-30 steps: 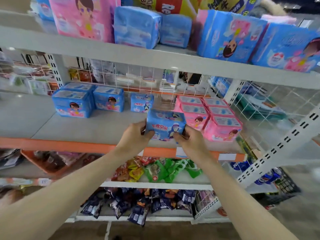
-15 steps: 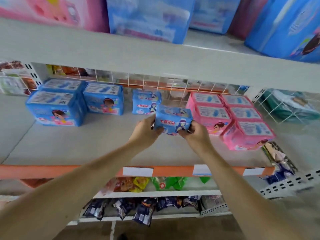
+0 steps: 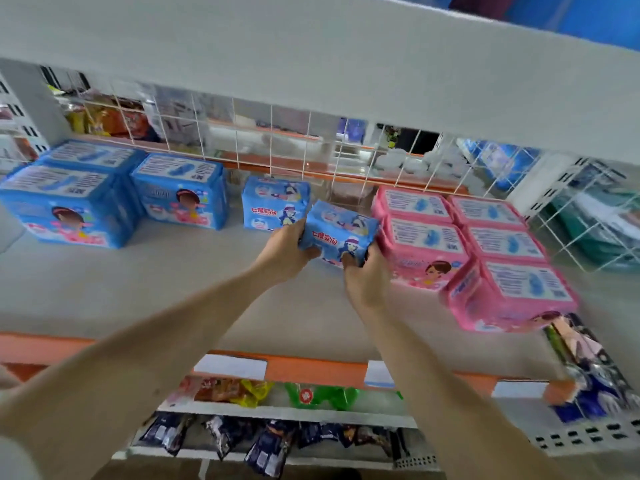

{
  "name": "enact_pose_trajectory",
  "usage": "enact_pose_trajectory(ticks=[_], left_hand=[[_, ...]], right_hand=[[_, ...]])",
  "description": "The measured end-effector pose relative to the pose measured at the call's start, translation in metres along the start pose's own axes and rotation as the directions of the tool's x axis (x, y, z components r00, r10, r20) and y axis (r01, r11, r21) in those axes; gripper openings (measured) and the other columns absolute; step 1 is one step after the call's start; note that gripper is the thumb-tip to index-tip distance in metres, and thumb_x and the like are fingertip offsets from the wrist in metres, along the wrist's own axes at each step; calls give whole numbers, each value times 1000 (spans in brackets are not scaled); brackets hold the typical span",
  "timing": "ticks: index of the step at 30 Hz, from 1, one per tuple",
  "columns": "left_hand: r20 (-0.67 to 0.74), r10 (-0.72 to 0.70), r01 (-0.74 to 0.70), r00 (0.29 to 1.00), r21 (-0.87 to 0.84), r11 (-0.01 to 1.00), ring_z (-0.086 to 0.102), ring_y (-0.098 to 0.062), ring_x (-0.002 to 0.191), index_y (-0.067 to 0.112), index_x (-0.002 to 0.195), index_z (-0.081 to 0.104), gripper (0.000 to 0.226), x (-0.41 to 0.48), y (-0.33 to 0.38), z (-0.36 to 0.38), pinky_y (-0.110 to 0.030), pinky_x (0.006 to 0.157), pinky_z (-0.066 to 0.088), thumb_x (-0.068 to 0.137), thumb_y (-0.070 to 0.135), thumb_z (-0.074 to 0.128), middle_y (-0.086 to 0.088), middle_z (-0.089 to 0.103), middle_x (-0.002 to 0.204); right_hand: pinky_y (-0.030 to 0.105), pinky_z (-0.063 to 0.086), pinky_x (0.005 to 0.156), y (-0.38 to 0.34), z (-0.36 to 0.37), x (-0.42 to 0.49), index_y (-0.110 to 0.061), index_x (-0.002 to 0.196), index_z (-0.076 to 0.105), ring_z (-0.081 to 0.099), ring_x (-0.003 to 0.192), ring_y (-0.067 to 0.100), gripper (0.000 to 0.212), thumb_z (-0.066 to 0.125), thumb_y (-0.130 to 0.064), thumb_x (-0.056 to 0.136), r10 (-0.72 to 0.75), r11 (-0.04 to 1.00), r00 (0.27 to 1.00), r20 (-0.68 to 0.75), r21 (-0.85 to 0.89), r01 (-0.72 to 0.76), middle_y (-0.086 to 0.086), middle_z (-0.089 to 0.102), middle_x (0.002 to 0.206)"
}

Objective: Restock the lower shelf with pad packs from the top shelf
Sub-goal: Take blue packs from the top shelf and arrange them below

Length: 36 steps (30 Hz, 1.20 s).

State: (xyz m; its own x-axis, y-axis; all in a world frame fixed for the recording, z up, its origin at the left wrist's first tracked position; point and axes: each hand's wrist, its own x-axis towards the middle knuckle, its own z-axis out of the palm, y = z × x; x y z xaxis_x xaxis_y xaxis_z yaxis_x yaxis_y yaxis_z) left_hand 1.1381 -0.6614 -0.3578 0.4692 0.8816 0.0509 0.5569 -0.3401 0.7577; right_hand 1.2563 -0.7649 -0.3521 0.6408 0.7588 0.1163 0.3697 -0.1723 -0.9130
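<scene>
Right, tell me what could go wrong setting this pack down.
The held blue pad pack is tilted and close to the pink pad packs. The right hand could nudge them, and the front pink pack already sits skewed. It may land crooked instead of squarely before the matching blue pack.

Two small blue pad packs (image 3: 275,202) are counted, three large blue packs (image 3: 180,188) and five pink packs (image 3: 422,244). Three white price labels (image 3: 230,367) are seen along one orange rail (image 3: 311,370). Two hands (image 3: 287,247) are shown. The snack packets (image 3: 252,393) below are too blurred to be counted.
</scene>
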Motion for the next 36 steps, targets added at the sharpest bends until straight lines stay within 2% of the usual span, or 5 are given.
enact_pose_trajectory(ticks=[7, 13, 19, 29, 36], left_hand=[[-184, -26, 52, 983, 141, 989, 58, -18, 81, 12, 107, 70, 32, 10, -10, 17, -27, 67, 43, 85, 35, 78, -8, 70, 102], [-248, 27, 26, 968, 211, 977, 63, -19, 77, 16, 98, 74, 38, 12, -12, 11, -36, 67, 54, 84, 51, 74, -1, 72, 89], [-422, -14, 99, 906, 180, 979, 62, -22, 72, 17, 82, 71, 32, 4, -25, -11, -33, 60, 47, 84, 48, 75, 0, 67, 75], [-564, -142, 186, 813, 20, 982, 53, -34, 122, 11, 148, 26, 84, 2, -49, -27, -47, 90, 49, 87, 46, 72, -9, 39, 148], [-469, -171, 170, 867, -44, 984, 56, -31, 113, 10, 132, 53, 58, 11, -46, -35, -45, 93, 51, 90, 47, 67, -9, 68, 115]], right_hand=[[-10, 32, 77, 9, 9, 28, -2, 150, 34, 57, 122, 19, 81, 77, 2, 81, -96, 995, 995, 15, 28, 96, 14, 57, 138], [40, 46, 105, 17, 30, 47, -1, 151, 29, 55, 129, 29, 90, 80, 0, 77, -79, 995, 996, -43, 59, 81, 18, 53, 142], [21, 41, 104, 23, 41, 64, -14, 155, 24, 54, 125, 13, 97, 79, 1, 76, -100, 988, 995, -24, 113, 102, 3, 54, 138], [4, 33, 86, 25, 49, 80, -17, 149, 31, 51, 105, -2, 88, 80, -1, 78, -75, 992, 997, -24, 101, 78, -12, 53, 114], [20, 39, 99, 23, 49, 84, -15, 151, 28, 55, 119, 10, 90, 81, -7, 79, -38, 997, 999, 35, 73, 35, -5, 58, 127]])
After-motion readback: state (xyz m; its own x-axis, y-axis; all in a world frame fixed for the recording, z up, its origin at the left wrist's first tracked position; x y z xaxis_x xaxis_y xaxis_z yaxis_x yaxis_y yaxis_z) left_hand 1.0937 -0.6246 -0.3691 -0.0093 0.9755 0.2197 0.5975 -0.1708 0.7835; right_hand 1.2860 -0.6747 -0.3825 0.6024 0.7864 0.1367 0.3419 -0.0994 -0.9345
